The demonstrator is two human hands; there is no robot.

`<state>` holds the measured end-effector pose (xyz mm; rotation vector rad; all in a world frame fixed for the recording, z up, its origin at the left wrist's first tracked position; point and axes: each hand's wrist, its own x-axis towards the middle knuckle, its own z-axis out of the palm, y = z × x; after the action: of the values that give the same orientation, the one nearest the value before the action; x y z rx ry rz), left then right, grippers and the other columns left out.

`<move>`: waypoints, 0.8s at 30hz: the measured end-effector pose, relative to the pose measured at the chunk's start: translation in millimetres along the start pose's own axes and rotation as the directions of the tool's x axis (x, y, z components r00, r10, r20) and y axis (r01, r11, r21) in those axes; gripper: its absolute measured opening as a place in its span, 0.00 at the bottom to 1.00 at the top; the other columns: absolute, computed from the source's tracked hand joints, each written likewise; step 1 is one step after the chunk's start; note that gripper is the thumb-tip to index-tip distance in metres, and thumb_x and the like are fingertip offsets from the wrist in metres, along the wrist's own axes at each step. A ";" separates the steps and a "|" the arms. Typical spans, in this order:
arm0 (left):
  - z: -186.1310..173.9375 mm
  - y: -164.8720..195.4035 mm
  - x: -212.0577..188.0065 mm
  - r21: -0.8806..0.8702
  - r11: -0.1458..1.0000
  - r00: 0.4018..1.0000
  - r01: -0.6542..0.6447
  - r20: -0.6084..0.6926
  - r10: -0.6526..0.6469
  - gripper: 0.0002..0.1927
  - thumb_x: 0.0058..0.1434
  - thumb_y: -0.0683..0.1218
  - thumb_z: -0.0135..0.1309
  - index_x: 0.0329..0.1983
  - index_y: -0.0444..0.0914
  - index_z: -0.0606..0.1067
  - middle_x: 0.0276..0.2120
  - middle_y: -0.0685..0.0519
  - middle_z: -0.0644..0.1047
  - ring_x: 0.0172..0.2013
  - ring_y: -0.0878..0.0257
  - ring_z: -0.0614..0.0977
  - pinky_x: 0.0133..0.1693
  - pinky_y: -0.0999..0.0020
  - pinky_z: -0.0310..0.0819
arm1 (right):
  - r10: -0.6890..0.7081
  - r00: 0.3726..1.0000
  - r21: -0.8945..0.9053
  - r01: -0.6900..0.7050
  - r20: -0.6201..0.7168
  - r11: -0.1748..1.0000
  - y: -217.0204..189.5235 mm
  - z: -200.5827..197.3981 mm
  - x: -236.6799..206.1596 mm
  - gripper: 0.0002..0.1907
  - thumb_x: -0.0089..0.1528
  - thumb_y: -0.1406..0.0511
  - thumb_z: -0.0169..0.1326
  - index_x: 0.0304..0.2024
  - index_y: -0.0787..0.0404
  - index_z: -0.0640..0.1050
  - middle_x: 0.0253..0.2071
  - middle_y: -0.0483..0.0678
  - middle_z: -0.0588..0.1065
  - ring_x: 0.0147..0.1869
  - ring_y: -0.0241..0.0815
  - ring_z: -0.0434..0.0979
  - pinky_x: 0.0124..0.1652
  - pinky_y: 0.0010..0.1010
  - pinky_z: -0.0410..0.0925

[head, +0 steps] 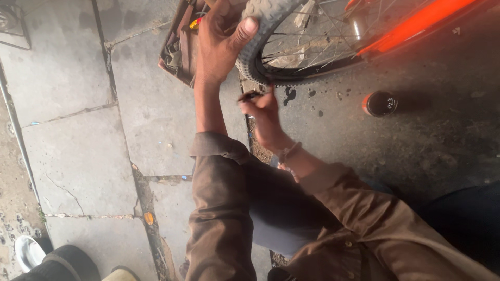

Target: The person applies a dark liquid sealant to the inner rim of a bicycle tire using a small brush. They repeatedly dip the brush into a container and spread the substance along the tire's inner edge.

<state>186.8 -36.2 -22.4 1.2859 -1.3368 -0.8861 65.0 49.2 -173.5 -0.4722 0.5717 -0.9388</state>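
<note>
A bicycle wheel with a knobbly grey tyre and thin spokes stands at the top centre, below an orange frame tube. My left hand grips the tyre from the left, thumb pressed over the tread. Just below the tyre, my right hand pinches a small dark tool whose tip points at the tyre's lower edge. Both arms wear brown sleeves, and a bracelet sits on my right wrist.
A small round tin with an orange rim and dark contents stands on the dark ground to the right. A wooden toolbox lies behind my left hand. Cracked paving slabs spread to the left; a white bowl sits at bottom left.
</note>
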 end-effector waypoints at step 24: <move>1.3 2.7 -0.2 0.015 1.000 1.000 -0.002 -0.004 0.002 0.38 0.65 0.64 0.64 0.63 0.30 0.72 0.55 0.44 0.82 0.58 0.58 0.82 0.65 0.59 0.76 | -0.002 0.929 -0.540 -0.214 -0.371 0.814 -8.5 -131.4 9.4 0.34 0.54 0.73 0.57 0.64 0.63 0.65 0.36 0.47 0.72 0.36 0.35 0.72 0.34 0.24 0.69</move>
<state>184.9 -35.7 -20.1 1.2969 -1.3431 -0.8729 -20.0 19.9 -270.1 -0.8085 1.2232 -0.7304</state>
